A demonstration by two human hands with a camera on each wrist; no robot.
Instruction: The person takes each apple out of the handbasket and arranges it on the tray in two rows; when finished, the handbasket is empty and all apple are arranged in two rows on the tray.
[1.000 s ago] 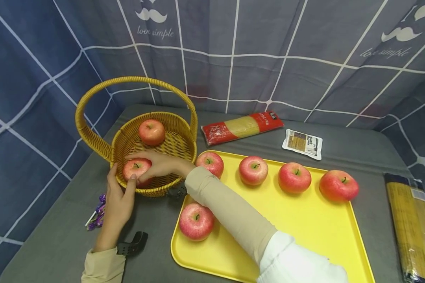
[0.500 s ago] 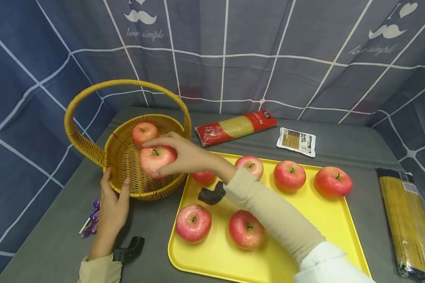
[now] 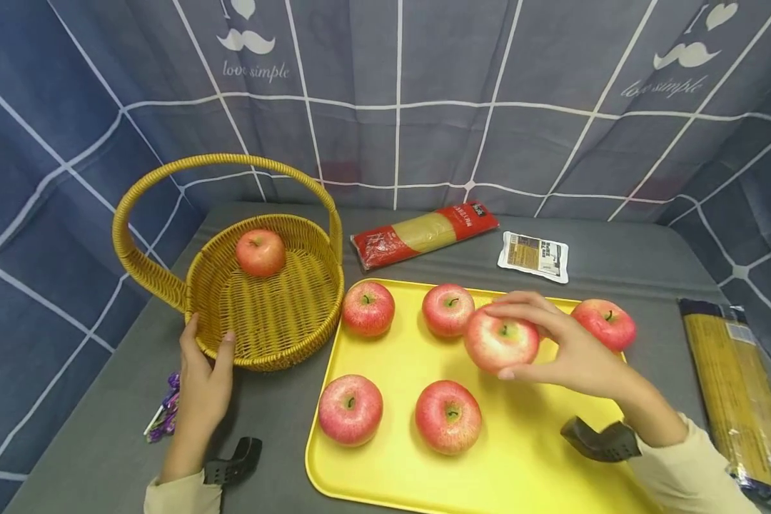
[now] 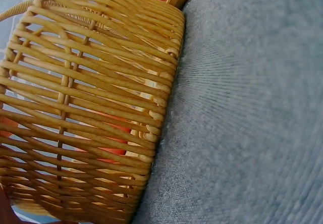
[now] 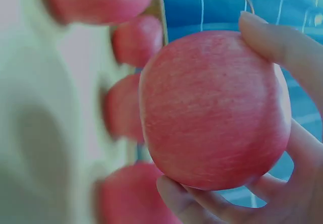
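My right hand (image 3: 555, 350) holds a red apple (image 3: 500, 341) above the yellow tray (image 3: 385, 485), thumb on its near side and fingers around the far side. In the right wrist view, the apple (image 5: 217, 110) sits between thumb and fingertips. My left hand (image 3: 207, 385) touches the near left rim of a wicker basket (image 3: 276, 353), its fingers spread and fairly straight. The left wrist view shows the basket's woven side (image 4: 91, 103) close up. One apple (image 3: 260, 253) lies inside the basket at the back.
Several apples sit on the tray, including a front-left apple (image 3: 350, 410) and a front-middle apple (image 3: 448, 417). Behind it lie a red noodle packet (image 3: 424, 234) and a white sachet (image 3: 533, 257). Another noodle pack (image 3: 739, 400) is at right, purple-wrapped lollipops (image 3: 165, 410) at left.
My right hand has lifted an apple out of the basket and carried it right, over the tray. The left hand has stayed at the basket's rim. The head view has shifted slightly.
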